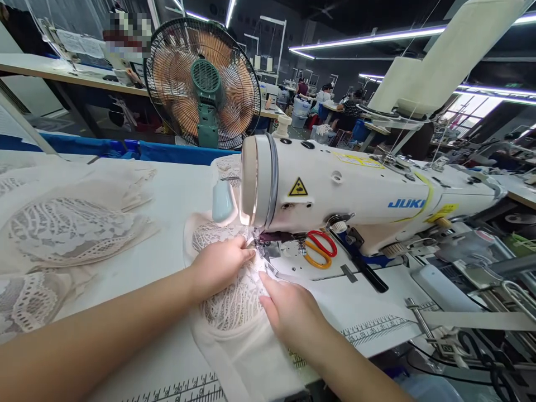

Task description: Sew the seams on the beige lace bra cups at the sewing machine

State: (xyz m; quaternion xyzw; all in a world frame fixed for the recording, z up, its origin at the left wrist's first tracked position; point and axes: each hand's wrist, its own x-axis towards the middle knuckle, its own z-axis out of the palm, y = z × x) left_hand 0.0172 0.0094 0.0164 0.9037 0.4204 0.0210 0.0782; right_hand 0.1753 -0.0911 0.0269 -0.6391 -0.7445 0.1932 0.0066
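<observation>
A cream lace bra lies on the bed of a white JUKI sewing machine, with part of it under the needle area. My left hand is closed on the lace just left of the presser foot, thumb and fingers pinched together. Nearer to me and to the right, my right hand grips the bra's right edge, its thumb and forefinger on the fabric; the other fingers are hidden under the palm. A narrow pale strip runs between the needle area and my right hand.
More cream lace pieces lie on the left of the table. Red-and-yellow-handled scissors rest behind the needle, beside a black-handled tool. A large fan stands beyond the table. Printed rulers mark the front edge.
</observation>
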